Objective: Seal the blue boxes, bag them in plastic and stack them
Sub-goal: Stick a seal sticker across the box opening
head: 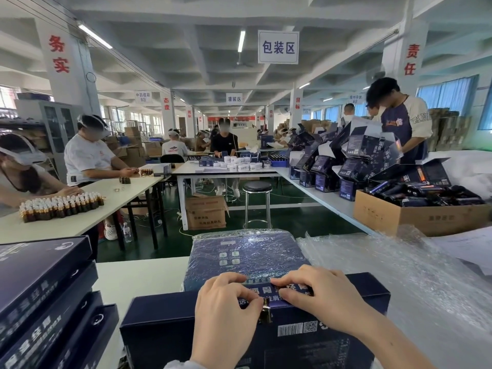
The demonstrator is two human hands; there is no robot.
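A dark blue box (165, 326) stands on edge right in front of me on the white table (138, 275), its barcode facing me. My left hand (226, 310) and my right hand (319, 296) both rest on its top edge, fingers curled, pinching at a small gold clasp (266, 312) between them. Behind it lies another blue box wrapped in plastic (245, 254), flat on the table. A stack of unwrapped blue boxes (45, 294) sits at the left.
Crumpled clear plastic bags (399, 275) pile up at the right. A cardboard carton of dark tubes (423, 206) and open blue cartons (354, 166) fill the right table. Other people work at tables around; a stool (257, 201) stands in the aisle.
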